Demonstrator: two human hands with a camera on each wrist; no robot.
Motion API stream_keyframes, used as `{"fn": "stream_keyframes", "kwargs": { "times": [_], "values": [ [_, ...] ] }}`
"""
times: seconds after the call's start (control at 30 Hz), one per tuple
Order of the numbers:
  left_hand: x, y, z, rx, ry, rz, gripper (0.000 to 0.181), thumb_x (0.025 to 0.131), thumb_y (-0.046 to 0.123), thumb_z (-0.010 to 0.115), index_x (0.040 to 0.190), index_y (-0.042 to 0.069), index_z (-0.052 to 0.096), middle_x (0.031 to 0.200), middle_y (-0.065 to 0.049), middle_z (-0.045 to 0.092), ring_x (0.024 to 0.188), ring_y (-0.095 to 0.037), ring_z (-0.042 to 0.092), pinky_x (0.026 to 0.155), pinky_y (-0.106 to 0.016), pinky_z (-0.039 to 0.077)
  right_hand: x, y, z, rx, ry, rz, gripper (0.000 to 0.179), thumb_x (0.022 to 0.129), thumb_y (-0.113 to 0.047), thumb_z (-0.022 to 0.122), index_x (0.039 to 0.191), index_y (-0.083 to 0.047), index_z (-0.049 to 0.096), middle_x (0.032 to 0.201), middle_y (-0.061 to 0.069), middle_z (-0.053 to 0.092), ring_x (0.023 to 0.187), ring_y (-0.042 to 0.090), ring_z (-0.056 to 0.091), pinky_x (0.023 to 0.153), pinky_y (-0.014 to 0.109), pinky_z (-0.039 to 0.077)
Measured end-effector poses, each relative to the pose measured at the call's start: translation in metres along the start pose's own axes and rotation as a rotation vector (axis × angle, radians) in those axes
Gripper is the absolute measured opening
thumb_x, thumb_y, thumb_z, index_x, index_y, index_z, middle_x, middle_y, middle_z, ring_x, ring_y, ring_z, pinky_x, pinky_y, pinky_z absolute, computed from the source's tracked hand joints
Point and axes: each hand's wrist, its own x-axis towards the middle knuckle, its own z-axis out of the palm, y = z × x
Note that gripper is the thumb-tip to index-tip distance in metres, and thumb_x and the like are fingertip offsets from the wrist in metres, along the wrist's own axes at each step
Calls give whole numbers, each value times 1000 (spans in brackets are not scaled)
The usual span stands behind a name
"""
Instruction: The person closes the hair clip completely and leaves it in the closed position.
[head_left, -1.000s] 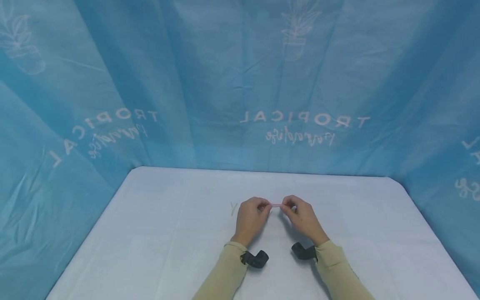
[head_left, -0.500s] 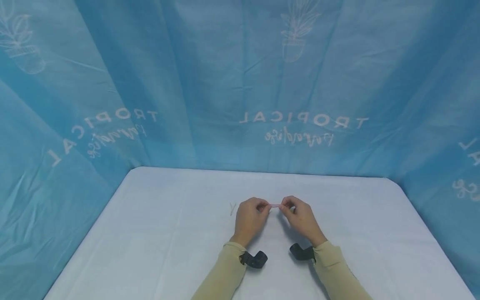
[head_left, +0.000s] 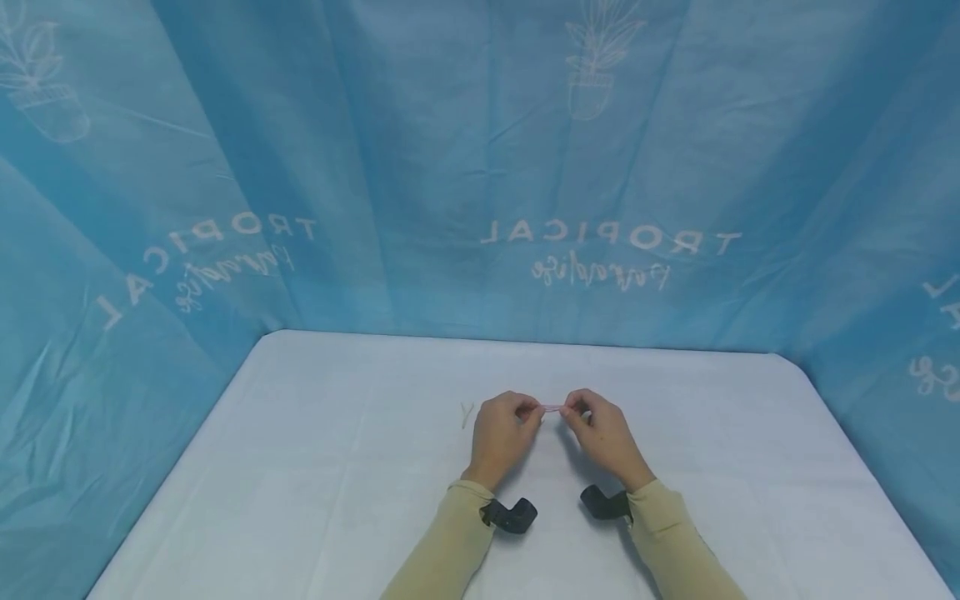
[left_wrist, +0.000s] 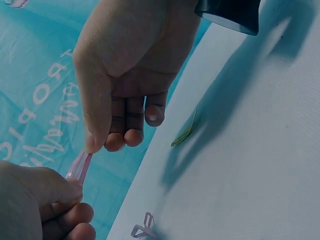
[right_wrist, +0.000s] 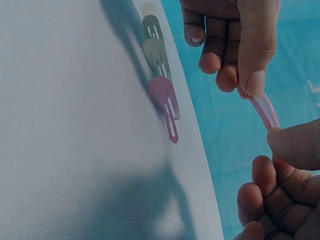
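A: Status?

B: A blue curtain (head_left: 420, 167) is hung round a white table (head_left: 337, 517). Over the tabletop, one end of a pink hair clip (right_wrist: 265, 113) is pinched by the left hand (head_left: 501, 437), the other by the right hand (head_left: 606, 437). The clip is held between them, off the cloth.

A: How far along?

B: Mid-handling, by judgement. Lift: done. Two-ended grip: done. Release: not yet done. Whether the clip is snapped flat or sprung can't be told.

A: Rest of the clips?

B: Left on the table. In the right wrist view a second pink clip (right_wrist: 161, 90), a beige clip (right_wrist: 154, 52) and a dark green clip (right_wrist: 150, 22) are seen overlapped in a line; contact between them can't be confirmed.

A: Anything readable?

B: Curtain only. Below a potted-plant drawing (head_left: 591, 71), "TROPICAL" (head_left: 611, 235) is printed in capitals, with "Paradise" (head_left: 600, 271) in script under it, all mirrored. It is repeated at left and cropped at right. No brand can be read on any clip.
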Motion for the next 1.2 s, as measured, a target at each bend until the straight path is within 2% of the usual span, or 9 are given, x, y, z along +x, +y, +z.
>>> {"fn": "stream_keyframes", "kwargs": {
  "times": [0.2,0.53,0.73,0.9,1.07,1.2],
  "values": [
    [0,-2,1,-3,10,5,8,87,18,78,89,10,78,75,5,69,68,-4,59,66,-23,48,-1,0,1,6,23,-34,14,97,-18,67,94,-4,63,81,3,62,68,15,50,63,30,42],
    [-1,1,3,4,9,-31,7,85,16,80,86,10,78,71,6,67,64,-2,56,62,-21,46,-3,-2,2,-5,18,-19,11,97,-14,65,94,-4,62,82,3,62,66,13,47,62,30,42],
    [-2,1,5,16,58,-29,7,83,17,80,81,10,78,69,6,68,61,-2,58,60,-21,47,-2,0,5,-24,34,-43,12,97,-13,65,90,-4,62,76,2,60,62,12,48,60,30,42],
    [-3,0,6,32,71,-47,7,82,16,80,80,11,77,68,5,69,60,-3,60,59,-21,48,-2,-1,6,-24,-5,0,10,98,-12,64,93,-4,63,79,2,61,65,13,50,64,32,43],
    [-2,1,5,11,51,-62,6,83,15,78,81,10,77,69,5,69,61,-3,60,59,-21,48,-1,-2,5,-4,-11,63,9,99,-12,63,97,-4,63,83,4,63,70,15,52,67,33,44],
    [-1,1,4,5,38,-73,6,84,15,77,82,10,77,70,5,69,62,-3,60,61,-21,48,0,-3,5,0,-7,64,9,99,-13,64,97,-4,63,84,4,63,71,15,52,67,32,44]
  ]
}}
